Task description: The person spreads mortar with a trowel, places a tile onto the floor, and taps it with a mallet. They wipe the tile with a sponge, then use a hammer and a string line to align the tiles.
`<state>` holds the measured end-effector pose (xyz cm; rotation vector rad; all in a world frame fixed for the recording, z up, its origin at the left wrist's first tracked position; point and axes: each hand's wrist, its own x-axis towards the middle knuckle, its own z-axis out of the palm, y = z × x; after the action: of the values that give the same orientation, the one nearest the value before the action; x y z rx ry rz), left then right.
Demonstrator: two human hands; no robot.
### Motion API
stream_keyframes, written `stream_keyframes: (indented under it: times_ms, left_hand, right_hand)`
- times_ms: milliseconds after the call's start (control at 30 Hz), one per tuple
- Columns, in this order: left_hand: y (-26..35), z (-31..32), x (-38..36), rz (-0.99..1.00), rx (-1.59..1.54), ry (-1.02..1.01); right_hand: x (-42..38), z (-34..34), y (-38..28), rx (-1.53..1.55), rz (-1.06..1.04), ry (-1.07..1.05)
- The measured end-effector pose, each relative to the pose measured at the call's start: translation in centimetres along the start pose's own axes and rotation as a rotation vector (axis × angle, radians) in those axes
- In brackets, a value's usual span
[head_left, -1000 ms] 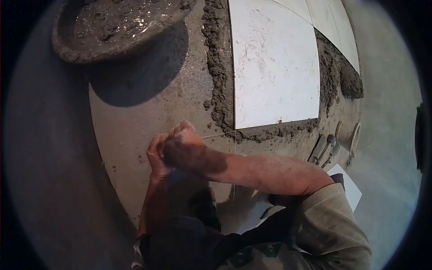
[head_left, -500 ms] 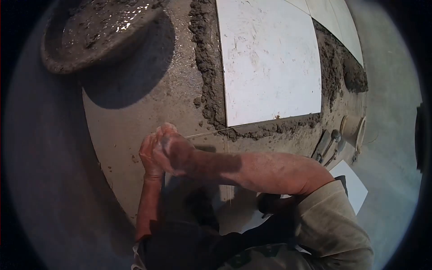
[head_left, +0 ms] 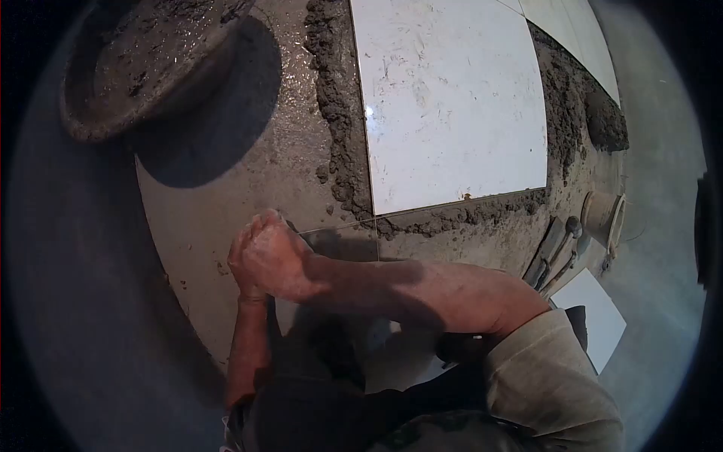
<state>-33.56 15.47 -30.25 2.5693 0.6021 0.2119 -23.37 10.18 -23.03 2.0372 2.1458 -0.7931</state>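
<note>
Both my hands are pressed together over the bare floor, left of the tile corner. My right hand (head_left: 279, 260) lies across the front, fingers curled closed. My left hand (head_left: 242, 260) is closed against it, partly covered. A thin string (head_left: 339, 226) runs from the hands to the near corner of a large white tile (head_left: 456, 105) and does not show beyond them. The fingers' exact hold on it is hidden. A second thin string crosses near that corner, running toward me. Wet mortar (head_left: 335, 113) borders the tile's left and near edges.
A wide tub of wet mortar (head_left: 98, 124) stands upper left, casting a round shadow. To the right are hand tools (head_left: 557, 248), a spool-shaped container (head_left: 602, 218) and a smaller white tile piece (head_left: 591, 316). Another laid tile (head_left: 576, 45) and a mortar strip are upper right.
The hands stay together at nearly the same place, with my right hand turned slightly and its back more in view. The camera view has shifted a little.
</note>
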Motion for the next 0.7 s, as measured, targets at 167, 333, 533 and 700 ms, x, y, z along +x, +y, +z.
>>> stream_keyframes:
  times_ms: [167,333,533,700]
  left_hand:
    - [0.0,-0.1,-0.5,-0.001,0.07,0.015]
    - [-1.3,1.5,-1.7,-0.016,-0.265,0.146]
    - [-0.2,0.9,-1.4,-0.126,-0.393,0.136]
    - [2.3,-0.8,0.6,-0.262,0.124,-0.161]
  right_hand:
    - [-0.8,-0.4,0.6,0.001,0.024,-0.014]
    - [-1.0,-0.6,0.8,-0.016,0.017,-0.039]
    - [0.9,1.2,-1.1,-0.28,0.013,-0.202]
    - [-2.8,-1.8,2.3,0.133,-0.027,0.371]
